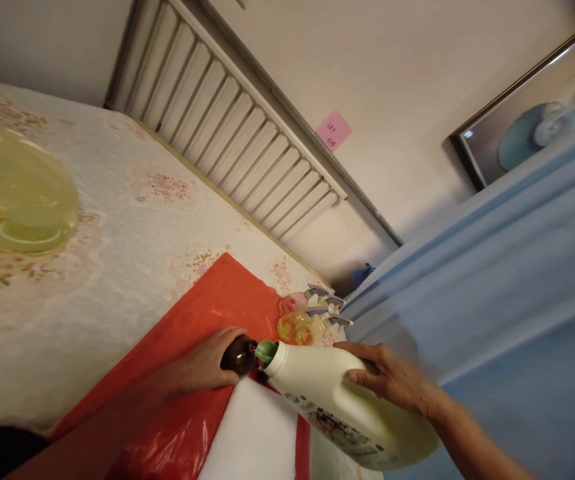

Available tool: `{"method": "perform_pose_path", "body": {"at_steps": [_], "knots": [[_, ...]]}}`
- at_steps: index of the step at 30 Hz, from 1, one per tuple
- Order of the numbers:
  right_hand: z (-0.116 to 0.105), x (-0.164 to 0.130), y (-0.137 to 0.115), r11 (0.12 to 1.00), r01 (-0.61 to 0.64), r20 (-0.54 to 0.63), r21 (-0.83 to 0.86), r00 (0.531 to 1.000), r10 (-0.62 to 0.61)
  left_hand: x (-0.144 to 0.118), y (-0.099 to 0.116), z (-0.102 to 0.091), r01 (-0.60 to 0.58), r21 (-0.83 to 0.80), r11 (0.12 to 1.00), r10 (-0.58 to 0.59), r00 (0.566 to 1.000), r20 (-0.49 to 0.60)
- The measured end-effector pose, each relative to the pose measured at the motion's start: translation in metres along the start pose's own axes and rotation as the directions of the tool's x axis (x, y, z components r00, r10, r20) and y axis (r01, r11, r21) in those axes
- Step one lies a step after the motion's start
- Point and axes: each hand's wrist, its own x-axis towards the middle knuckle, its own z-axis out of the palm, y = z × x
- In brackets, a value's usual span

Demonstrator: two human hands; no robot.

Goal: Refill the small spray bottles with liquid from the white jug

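Observation:
My left hand is wrapped round a small dark brown bottle, its neck turned towards the right. With my right hand I grip a large cream-coloured jug with a printed label, tipped on its side. The jug's green spout is right at the small bottle's mouth; whether they touch, or any liquid passes between them, I cannot tell. Beneath both hands lie a red plastic sheet and a white pad or cloth.
Several clear spray bottles with grey triggers stand just beyond the jug. A translucent yellow basin is at the left on the flowered tablecloth. Behind the table are a radiator and a wall with a pink note; a blue curtain hangs at the right.

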Motion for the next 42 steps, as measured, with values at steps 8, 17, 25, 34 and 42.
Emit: {"method": "perform_pose_path", "body": {"at_steps": [8, 17, 25, 34, 42], "knots": [[0.000, 0.000, 0.000, 1.000, 0.010, 0.000, 0.007, 1.000, -0.010, 0.000, 0.001, 0.001, 0.001, -0.029, 1.000, -0.001, 1.000, -0.016], [-0.002, 0.001, 0.005, 1.000, 0.002, 0.000, -0.017, 1.000, -0.002, 0.001, -0.005, 0.002, 0.006, -0.053, 0.999, -0.006, 1.000, -0.017], [-0.003, 0.002, 0.007, 1.000, 0.030, -0.008, -0.010, 1.000, -0.030, 0.001, -0.008, 0.004, -0.015, -0.036, 0.999, 0.014, 1.000, -0.025], [-0.002, 0.002, 0.005, 1.000, 0.025, 0.008, -0.001, 1.000, -0.025, 0.001, -0.007, 0.003, -0.007, -0.028, 1.000, 0.007, 1.000, -0.013], [-0.003, 0.002, 0.004, 0.999, 0.031, 0.003, -0.012, 1.000, -0.031, 0.001, -0.004, 0.001, -0.013, -0.034, 0.999, 0.013, 1.000, -0.010]]}}
